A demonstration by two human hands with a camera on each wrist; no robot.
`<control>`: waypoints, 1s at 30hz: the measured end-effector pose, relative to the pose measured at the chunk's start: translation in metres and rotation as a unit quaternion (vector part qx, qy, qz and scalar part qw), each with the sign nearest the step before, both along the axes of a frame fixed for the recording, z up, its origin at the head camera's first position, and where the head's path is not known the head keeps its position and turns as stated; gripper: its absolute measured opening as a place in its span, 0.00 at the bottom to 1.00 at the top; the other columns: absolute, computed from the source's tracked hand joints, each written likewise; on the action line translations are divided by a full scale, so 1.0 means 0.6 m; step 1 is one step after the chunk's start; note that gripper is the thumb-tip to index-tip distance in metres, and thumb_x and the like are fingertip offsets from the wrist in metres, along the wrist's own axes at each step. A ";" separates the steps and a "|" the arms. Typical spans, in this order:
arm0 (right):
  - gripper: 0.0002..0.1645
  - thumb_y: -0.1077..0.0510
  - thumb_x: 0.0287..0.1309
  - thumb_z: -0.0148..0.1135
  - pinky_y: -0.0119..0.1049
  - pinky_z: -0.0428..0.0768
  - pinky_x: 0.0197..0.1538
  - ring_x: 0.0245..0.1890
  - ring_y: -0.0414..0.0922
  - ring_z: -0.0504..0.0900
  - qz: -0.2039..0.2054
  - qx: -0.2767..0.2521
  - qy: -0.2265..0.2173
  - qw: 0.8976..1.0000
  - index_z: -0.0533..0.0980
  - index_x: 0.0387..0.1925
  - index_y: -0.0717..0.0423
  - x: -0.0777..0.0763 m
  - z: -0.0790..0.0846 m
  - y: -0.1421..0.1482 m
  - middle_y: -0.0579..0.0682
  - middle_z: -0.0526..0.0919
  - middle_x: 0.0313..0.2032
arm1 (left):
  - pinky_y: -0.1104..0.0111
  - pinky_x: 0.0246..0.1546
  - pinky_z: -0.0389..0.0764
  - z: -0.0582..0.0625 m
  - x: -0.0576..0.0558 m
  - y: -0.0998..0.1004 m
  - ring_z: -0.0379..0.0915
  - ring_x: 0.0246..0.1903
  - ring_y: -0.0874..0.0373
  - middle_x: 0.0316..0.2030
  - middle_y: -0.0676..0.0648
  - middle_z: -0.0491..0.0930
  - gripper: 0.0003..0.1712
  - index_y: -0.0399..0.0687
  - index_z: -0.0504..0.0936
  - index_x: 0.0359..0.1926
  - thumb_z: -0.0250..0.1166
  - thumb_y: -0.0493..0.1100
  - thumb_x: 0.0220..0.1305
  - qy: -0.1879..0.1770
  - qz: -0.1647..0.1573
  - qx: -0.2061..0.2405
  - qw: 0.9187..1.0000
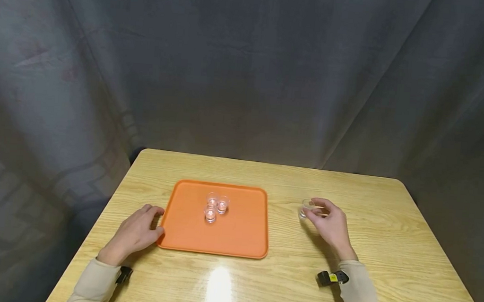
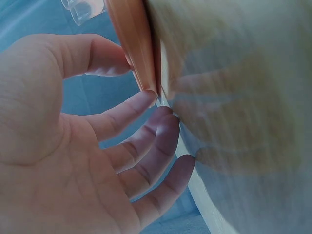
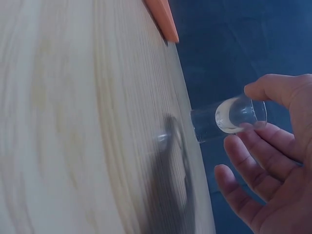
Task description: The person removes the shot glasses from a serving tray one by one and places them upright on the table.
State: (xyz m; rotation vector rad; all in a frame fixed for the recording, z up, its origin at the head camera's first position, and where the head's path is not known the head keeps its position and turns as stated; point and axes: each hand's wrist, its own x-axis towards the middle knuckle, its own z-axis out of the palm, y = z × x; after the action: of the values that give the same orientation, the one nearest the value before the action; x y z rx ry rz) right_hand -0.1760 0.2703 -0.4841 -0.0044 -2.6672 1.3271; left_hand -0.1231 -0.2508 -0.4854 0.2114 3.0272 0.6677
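Clear glass (image 3: pixel 233 116): pinched near rim by right hand (image 1: pixel 333 225), right of orange tray (image 1: pixel 235 233) touched by left hand (image 1: pixel 135 231), fingers loosely spread.

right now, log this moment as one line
left hand: touching left edge of orange tray | right hand: holding one clear glass, right of tray | on tray: three small glasses grouped

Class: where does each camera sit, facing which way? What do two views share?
Head: worn there, facing forward and down at an orange rectangular tray; left hand and right hand show.
Left wrist: worn there, facing that hand at the tray's edge.
Right wrist: worn there, facing that hand pinching a clear round cup, shared with head view.
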 end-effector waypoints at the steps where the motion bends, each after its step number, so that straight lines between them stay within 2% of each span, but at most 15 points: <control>1: 0.28 0.49 0.67 0.73 0.27 0.83 0.37 0.47 0.51 0.90 -0.005 0.003 -0.001 1.000 0.81 0.62 0.60 0.001 0.000 0.006 0.64 0.88 0.55 | 0.45 0.52 0.80 -0.001 0.000 0.000 0.81 0.51 0.43 0.54 0.40 0.82 0.27 0.38 0.81 0.63 0.68 0.45 0.65 0.000 0.000 0.000 1.000; 5: 0.29 0.47 0.68 0.72 0.27 0.82 0.37 0.41 0.31 0.85 -0.023 0.005 -0.006 1.000 0.81 0.63 0.60 0.004 0.000 0.028 0.63 0.87 0.56 | 0.45 0.51 0.80 -0.002 -0.001 -0.001 0.81 0.50 0.44 0.53 0.41 0.82 0.27 0.39 0.81 0.63 0.68 0.45 0.65 -0.001 0.000 0.000 1.000; 8: 0.31 0.46 0.68 0.71 0.26 0.82 0.36 0.38 0.21 0.80 -0.036 -0.002 -0.013 0.999 0.80 0.64 0.60 0.006 0.003 0.043 0.64 0.87 0.57 | 0.45 0.51 0.80 -0.002 -0.001 0.000 0.81 0.50 0.44 0.53 0.41 0.82 0.27 0.39 0.81 0.63 0.68 0.45 0.65 -0.003 0.001 0.001 1.000; 13: 0.33 0.44 0.69 0.71 0.26 0.81 0.35 0.36 0.19 0.79 -0.056 -0.011 -0.024 0.998 0.79 0.66 0.61 0.009 0.006 0.066 0.65 0.86 0.57 | 0.45 0.51 0.80 0.000 0.000 0.001 0.81 0.50 0.44 0.53 0.41 0.82 0.27 0.39 0.81 0.63 0.68 0.45 0.65 -0.002 0.002 0.000 1.000; 21: 0.33 0.45 0.68 0.71 0.23 0.79 0.34 0.36 0.17 0.77 -0.095 -0.005 -0.012 0.995 0.79 0.66 0.62 0.012 0.006 0.095 0.64 0.85 0.58 | 0.45 0.51 0.80 0.001 0.000 0.000 0.81 0.49 0.44 0.53 0.40 0.82 0.27 0.39 0.81 0.63 0.69 0.45 0.65 0.001 0.001 0.001 1.000; 25: 0.33 0.46 0.67 0.72 0.22 0.77 0.33 0.35 0.16 0.76 -0.116 0.000 -0.002 0.993 0.80 0.65 0.62 0.010 0.004 0.110 0.54 0.87 0.54 | 0.45 0.50 0.80 0.000 0.000 0.000 0.81 0.49 0.44 0.53 0.40 0.82 0.27 0.39 0.81 0.63 0.69 0.45 0.65 -0.002 0.003 0.000 1.000; 30: 0.33 0.45 0.66 0.73 0.19 0.77 0.35 0.35 0.15 0.77 -0.145 -0.012 -0.004 0.989 0.80 0.65 0.60 0.008 0.002 0.128 0.30 0.84 0.44 | 0.45 0.50 0.80 0.000 0.000 0.000 0.81 0.49 0.44 0.53 0.40 0.82 0.27 0.39 0.81 0.63 0.69 0.45 0.65 -0.007 0.005 0.000 1.000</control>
State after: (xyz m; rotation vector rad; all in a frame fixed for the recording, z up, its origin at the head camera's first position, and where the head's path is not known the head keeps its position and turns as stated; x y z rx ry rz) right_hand -0.1711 0.3472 -0.4828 -0.3846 -2.5337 1.2662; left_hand -0.1233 -0.2507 -0.4856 0.1904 3.0174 0.6663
